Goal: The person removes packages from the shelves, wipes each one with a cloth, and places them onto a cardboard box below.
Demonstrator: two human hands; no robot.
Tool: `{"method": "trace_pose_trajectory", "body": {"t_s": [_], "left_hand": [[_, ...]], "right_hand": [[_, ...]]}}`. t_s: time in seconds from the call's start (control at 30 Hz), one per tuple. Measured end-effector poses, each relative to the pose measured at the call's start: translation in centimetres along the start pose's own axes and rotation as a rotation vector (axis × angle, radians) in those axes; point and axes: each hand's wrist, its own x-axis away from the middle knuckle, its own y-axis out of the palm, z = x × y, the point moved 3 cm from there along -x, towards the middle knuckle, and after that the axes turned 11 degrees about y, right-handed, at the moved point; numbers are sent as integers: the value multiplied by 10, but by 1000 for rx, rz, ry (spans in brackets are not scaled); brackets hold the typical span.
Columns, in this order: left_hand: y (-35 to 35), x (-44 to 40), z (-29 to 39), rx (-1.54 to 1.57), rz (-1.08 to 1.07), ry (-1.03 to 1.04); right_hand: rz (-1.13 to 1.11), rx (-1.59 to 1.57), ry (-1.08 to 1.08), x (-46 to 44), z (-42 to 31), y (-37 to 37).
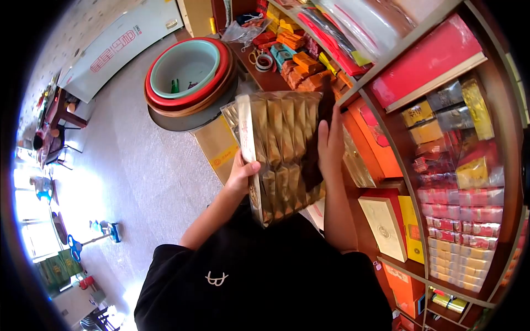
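A clear pack of gold sachets (281, 132) in rows, with a pale edge strip on its left side, is held up in front of my chest. My left hand (243, 172) grips its left edge, thumb over the front and fingers behind. On the right side my right hand (330, 144) is upright with fingers extended, against a dark brown piece (312, 165) that lies along the pack's right side. Whether those fingers grip anything is hard to make out.
Shelves with red boxes (425, 60) and packets (461, 218) run along the right. Nested basins (185, 69) stand at upper left above a cardboard box (218, 146). Scissors (254, 57) and tape (264, 62) lie on the shelf ahead. A white freezer (118, 47) stands far left.
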Motion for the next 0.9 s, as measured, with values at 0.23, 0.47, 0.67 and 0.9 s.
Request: {"method": "trace_pose_trajectory", "body": {"t_s": [0.23, 0.47, 0.67, 0.9], "left_hand": [[-49, -44, 9, 89, 197, 14], [-121, -104, -38, -11, 165, -118], [-177, -149, -69, -463, 175, 28], [-258, -165, -146, -542, 319, -5]], "right_hand": [[-312, 8, 454, 43, 45, 36], [-333, -944, 965, 70, 158, 135], [-236, -317, 836, 33, 191, 184], [-204, 118, 774, 6, 204, 231]]}}
